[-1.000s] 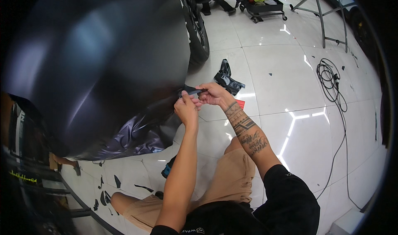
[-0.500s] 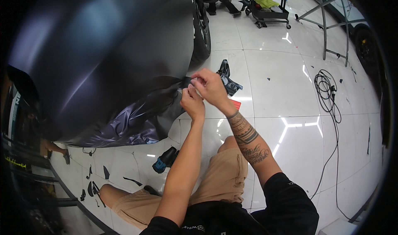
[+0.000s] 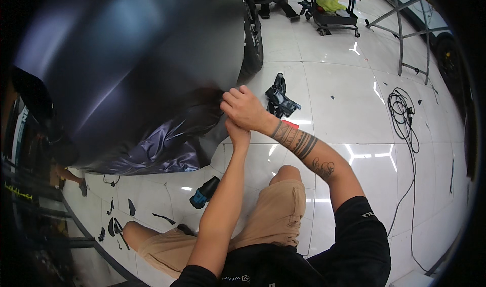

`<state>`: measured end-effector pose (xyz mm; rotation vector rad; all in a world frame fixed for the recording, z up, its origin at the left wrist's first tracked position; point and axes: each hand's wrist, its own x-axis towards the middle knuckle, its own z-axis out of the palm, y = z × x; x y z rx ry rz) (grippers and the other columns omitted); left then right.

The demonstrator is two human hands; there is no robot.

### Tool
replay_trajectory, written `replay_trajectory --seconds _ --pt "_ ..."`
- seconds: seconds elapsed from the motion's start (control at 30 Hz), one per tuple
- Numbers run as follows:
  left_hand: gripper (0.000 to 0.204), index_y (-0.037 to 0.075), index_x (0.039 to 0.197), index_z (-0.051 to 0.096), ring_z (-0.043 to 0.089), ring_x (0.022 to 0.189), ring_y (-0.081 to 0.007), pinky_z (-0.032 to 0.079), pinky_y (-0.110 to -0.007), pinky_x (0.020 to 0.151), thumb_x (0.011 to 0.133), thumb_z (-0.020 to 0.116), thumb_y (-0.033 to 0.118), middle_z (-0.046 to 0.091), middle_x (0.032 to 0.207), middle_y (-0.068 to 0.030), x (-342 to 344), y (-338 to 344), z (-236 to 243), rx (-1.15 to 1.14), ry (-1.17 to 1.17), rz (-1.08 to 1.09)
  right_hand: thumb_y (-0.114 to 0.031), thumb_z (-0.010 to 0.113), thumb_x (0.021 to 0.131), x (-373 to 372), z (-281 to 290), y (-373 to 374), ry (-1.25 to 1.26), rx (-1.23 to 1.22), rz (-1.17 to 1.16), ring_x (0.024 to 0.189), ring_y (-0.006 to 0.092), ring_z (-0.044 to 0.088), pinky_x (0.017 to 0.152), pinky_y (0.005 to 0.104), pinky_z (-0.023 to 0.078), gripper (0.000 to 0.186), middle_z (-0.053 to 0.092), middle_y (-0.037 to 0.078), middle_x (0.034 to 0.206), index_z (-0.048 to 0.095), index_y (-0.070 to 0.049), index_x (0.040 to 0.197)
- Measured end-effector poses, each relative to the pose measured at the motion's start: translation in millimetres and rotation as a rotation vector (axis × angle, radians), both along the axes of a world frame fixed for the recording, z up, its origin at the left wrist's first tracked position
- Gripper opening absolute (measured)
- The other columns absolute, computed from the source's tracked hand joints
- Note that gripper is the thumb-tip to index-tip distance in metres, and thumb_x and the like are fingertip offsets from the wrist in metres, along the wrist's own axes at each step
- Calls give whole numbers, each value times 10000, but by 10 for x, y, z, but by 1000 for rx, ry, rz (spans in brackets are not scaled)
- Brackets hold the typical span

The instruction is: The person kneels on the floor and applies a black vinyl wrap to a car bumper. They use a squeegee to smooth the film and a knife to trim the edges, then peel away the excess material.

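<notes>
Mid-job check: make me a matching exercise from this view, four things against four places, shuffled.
Things
1. Right hand
2. Black-and-blue tool
3. Coiled cable
4. Yellow-green cloth

Places
A. On the floor, toward the right side of the picture
B. On the lower shelf of the black cart
C. At the edge of the dark film, just above the left hand in the picture
D. On the floor, left of the person's left forearm

Right pairs: 1-C, 2-D, 3-A, 4-B
</notes>
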<state>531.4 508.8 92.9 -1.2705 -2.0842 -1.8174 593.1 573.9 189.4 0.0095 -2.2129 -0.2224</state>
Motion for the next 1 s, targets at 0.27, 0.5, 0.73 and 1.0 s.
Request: replay_trajectory --seconds 0.27,0.5,0.73,1.0 --pt "339 -2 1253 526 590 839 -128 477 -284 717 960 503 166 636 942 -56 307 -427 508 116 -678 -128 -169 664 660 -2 -27 175 -22 -145 161 737 196 495 661 341 352 149 476 23 767 538 -112 715" --pt "477 160 1357 448 338 1229 -161 269 -417 1046 924 596 294 446 1322 17 445 -174 776 611 -1310 -235 -156 679 735 74 58 432 -69 -354 180 759 214 533 664 353 359 99 521 22 765 597 -101 739" --pt "257 158 1118 600 498 1044 -143 377 -370 984 886 652 258 561 1056 53 353 58 779 931 -1674 -178 -162 663 766 84 -4 356 -78 -369 155 777 230 545 672 369 370 79 529 36 788 616 -101 784" --pt "259 118 1154 583 515 930 -107 386 -293 795 918 601 222 568 997 39 364 -436 485 540 -1455 -163 -181 667 801 30 -135 331 44 -540 177 738 236 541 664 356 365 106 521 44 764 616 -87 800"
